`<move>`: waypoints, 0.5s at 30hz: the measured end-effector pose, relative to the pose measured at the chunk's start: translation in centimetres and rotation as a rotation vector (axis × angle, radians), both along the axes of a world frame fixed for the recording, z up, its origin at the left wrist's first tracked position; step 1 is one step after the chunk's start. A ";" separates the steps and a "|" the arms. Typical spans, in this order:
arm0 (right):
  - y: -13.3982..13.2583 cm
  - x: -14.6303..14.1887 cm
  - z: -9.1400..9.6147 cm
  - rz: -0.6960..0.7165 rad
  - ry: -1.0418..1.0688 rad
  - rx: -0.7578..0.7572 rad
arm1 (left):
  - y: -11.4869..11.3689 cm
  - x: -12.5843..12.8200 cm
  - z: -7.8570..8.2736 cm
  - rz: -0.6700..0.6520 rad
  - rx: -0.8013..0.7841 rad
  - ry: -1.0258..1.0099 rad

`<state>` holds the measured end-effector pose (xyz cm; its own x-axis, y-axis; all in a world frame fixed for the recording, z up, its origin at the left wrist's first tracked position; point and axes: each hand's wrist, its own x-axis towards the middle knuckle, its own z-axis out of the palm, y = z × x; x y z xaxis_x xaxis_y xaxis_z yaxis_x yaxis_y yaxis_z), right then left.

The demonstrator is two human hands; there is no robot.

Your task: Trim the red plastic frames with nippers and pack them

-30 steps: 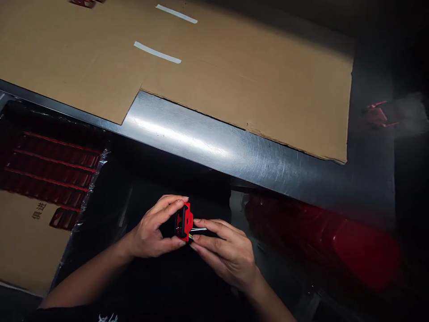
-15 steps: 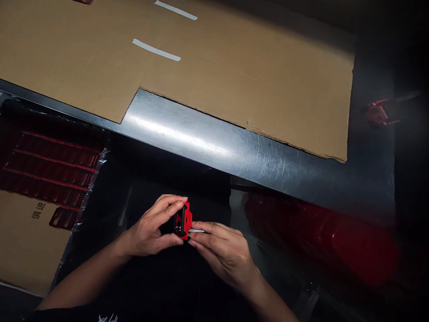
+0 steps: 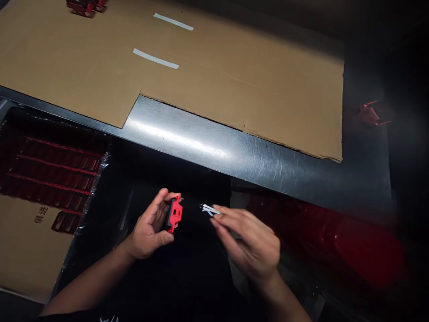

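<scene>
The red moulded plastic part (image 3: 174, 214) sits in my left hand (image 3: 149, 228), held up over a dark surface just below the counter's edge. The fingers of that hand curl behind it and the thumb braces its lower side, so the hand is closed on it. Its face is a saturated, matte-looking red with small square openings, and a black strip runs down the side nearest my palm.

My right hand (image 3: 250, 243) is apart from it, off to the right and blurred, its fingers (image 3: 231, 219) loosely extended. At their tips are thin white slivers (image 3: 210, 209), possibly pins or clips, though they are too blurred for me to be sure. I cannot tell whether those fingers are pinching them or are simply open beside them. As I read it, the work in hand is on this one small part, with the slivers held clear of it.

Beyond my hands lies the brushed steel counter (image 3: 214, 143), scratched and shiny, under a broad sheet of corrugated cardboard (image 3: 234, 89) marked with two white tape strips (image 3: 156, 58). More red parts (image 3: 80, 6) sit at the sheet's far edge, and another red part (image 3: 368, 114) rests on the dark steel to the right. To the left, a tray of red parts (image 3: 53, 172) lies in clear plastic wrap (image 3: 98, 183), beside a printed cardboard box (image 3: 27, 250).
</scene>
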<state>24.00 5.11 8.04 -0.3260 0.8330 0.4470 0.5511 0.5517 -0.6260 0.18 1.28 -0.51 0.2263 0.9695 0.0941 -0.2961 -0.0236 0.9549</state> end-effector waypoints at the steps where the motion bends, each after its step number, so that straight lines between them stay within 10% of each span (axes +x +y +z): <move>1: 0.9 0.8 -0.1 -0.076 0.032 0.022 | -0.1 0.1 0.0 0.003 -0.043 -0.084; 7: 8.2 5.4 -1.7 -0.561 -0.036 0.104 | 0.0 0.4 1.0 0.016 -0.089 -0.228; 15: 11.7 6.7 -2.9 -0.638 -0.201 0.139 | 0.7 0.7 1.5 0.015 -0.038 -0.152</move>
<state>30.73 16.77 5.18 0.1219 0.8289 0.5459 0.8933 0.1481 -0.4243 0.89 1.96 0.97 0.1981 0.9761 0.0898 -0.4368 0.0059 0.8996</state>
